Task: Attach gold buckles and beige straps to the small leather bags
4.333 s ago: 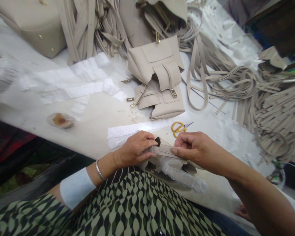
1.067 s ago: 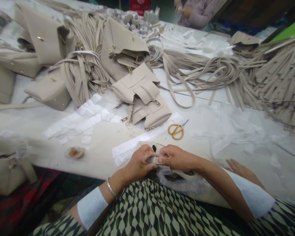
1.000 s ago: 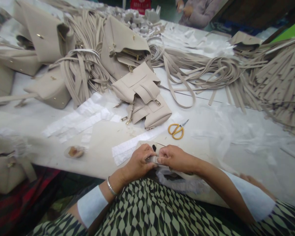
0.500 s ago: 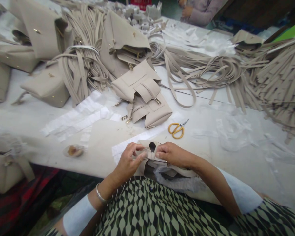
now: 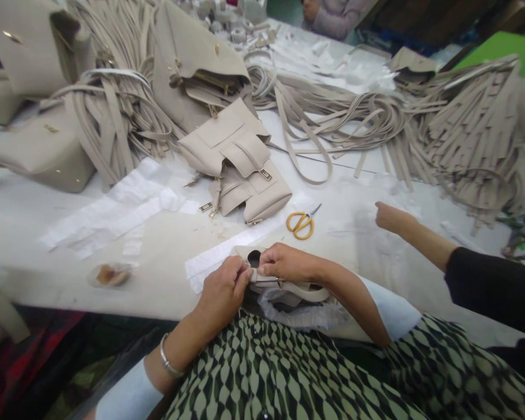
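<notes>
At the table's near edge, against my front, is a beige handbag [image 5: 306, 290] with clear plastic wrap [image 5: 284, 312] around its side. My left hand [image 5: 228, 284] pinches the bag near a strap by its top edge. Close beside it, my right hand [image 5: 284, 262] grips the same part, fingertips almost meeting the left thumb. A dark round opening [image 5: 254, 258] shows just behind the fingers. What exactly lies between the fingertips is partly hidden. Yellow-handled scissors [image 5: 301, 224] lie on the table beyond my right hand.
An unfinished beige bag [image 5: 240, 163] lies ahead, with more bags [image 5: 201, 52] behind it. Bundled straps [image 5: 350, 116] spread across the back and right. White paper strips [image 5: 118, 207] lie at left. Another person's arm [image 5: 411, 233] reaches in from the right; a further person [image 5: 332, 14] is at the far side.
Another person's dark-sleeved arm has come in from the right. My left fingers, spread before, have closed in on the bag's edge near my right hand. The view has shifted slightly right.
</notes>
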`<state>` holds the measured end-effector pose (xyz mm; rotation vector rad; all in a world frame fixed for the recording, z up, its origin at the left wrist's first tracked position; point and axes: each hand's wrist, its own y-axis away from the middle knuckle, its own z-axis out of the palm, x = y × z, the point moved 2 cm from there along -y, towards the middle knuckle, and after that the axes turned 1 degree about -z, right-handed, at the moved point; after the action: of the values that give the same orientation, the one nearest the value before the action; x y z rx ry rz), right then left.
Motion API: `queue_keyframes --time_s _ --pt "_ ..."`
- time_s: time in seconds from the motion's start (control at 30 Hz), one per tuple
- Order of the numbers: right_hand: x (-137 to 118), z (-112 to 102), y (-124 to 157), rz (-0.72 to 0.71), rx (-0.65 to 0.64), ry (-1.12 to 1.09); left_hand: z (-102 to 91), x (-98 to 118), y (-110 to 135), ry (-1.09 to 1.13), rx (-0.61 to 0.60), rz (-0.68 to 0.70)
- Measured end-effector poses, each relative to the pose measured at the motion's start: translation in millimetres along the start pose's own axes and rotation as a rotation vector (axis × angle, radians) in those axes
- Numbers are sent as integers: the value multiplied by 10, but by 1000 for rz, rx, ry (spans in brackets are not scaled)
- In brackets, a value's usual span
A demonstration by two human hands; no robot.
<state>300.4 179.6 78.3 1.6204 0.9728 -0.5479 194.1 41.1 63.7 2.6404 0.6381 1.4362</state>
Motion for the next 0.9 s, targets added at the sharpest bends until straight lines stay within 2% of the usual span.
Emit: queue_keyframes --time_s 0.1,0.17,0.27,0.37,0.43,0.53,0.7,0.9 --pt "8 -76 32 -5 -29 -30 6 -6 7 -4 -20 -42" --pt "-23 -144 89 -20 -58 13 12 -27 -5 101 -43 -67" --pt "-133 -186 183 -32 -14 338 27 -60 -30 292 -81 -97" --pt "-282 -113 218 -7 55 689 37 -63 -52 342 -97 -89" --pt "-351 -49 212 22 32 768 24 -60 -62 339 -92 -70" --pt "-367 -35 221 65 -21 760 -28 -103 -58 348 -83 -79" --pt "-289 -147 335 20 28 706 -178 -383 -20 427 -53 -167" --pt "-403 -208 418 51 76 741 -424 -928 -45 365 76 -235"
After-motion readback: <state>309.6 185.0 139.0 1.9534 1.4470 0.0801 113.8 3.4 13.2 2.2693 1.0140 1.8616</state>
